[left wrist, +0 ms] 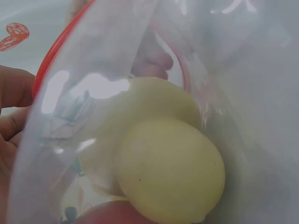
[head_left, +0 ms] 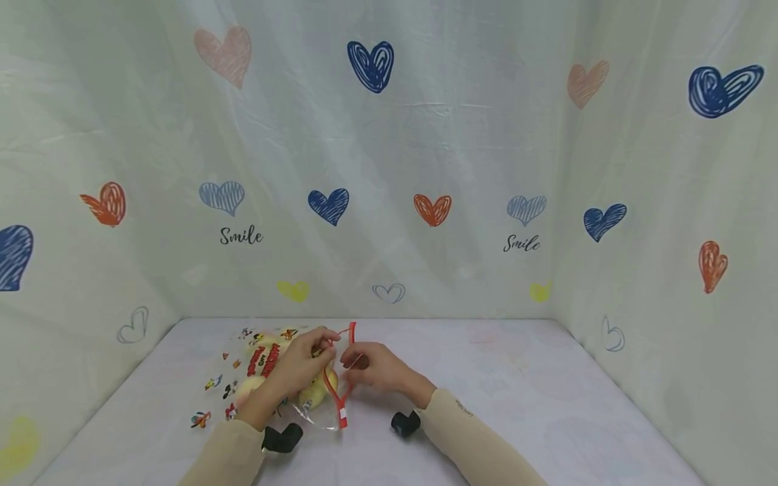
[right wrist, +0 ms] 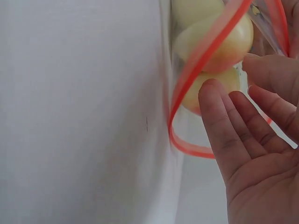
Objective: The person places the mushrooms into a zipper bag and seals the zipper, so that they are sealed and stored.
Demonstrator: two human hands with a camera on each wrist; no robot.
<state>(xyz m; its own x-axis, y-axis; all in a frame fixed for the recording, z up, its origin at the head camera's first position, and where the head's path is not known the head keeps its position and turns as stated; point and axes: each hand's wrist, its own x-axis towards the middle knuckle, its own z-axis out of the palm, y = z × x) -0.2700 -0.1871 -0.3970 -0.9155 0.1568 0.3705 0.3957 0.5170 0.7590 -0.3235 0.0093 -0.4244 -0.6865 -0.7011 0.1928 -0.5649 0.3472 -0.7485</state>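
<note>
A clear zip bag (head_left: 313,420) with cartoon prints, red lettering and a red zip strip (head_left: 343,413) lies on the left part of the table. Inside are several pale yellow round fruits (left wrist: 170,170), some blushed pink in the right wrist view. My left hand (head_left: 304,362) pinches the bag near the upper left side of its mouth. Opposite it, my right hand (head_left: 378,366) grips the right side of the red strip with thumb and forefinger, its other fingers (right wrist: 217,121) loosely extended. Between the hands the mouth gapes.
The white table (head_left: 516,405) extends to the right and in front of the bag. A pale curtain (head_left: 462,148) printed with hearts stands behind and at both sides. Black wrist-worn pieces (head_left: 283,439) hang below the sleeves.
</note>
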